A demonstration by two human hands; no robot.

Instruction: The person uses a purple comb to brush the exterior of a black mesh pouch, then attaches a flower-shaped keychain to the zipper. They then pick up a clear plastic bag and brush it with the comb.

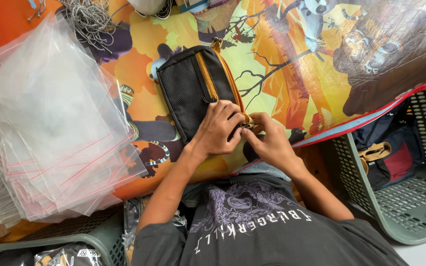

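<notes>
A small black pouch bag (193,83) with a mesh front and mustard-yellow zip trim lies on a colourful cartoon-print mat (292,64). My left hand (218,129) rests on the bag's near end, fingers curled over its edge. My right hand (267,140) pinches at the yellow trim by the bag's near corner, right beside the left hand's fingertips. The zip pull itself is hidden under my fingers.
A thick pile of clear zip-seal plastic bags (55,128) with red strips lies at the left. A green perforated basket (405,197) at the right holds dark bags. Another green basket (75,241) with packed items sits at bottom left. Tangled grey cord (92,19) lies at the top.
</notes>
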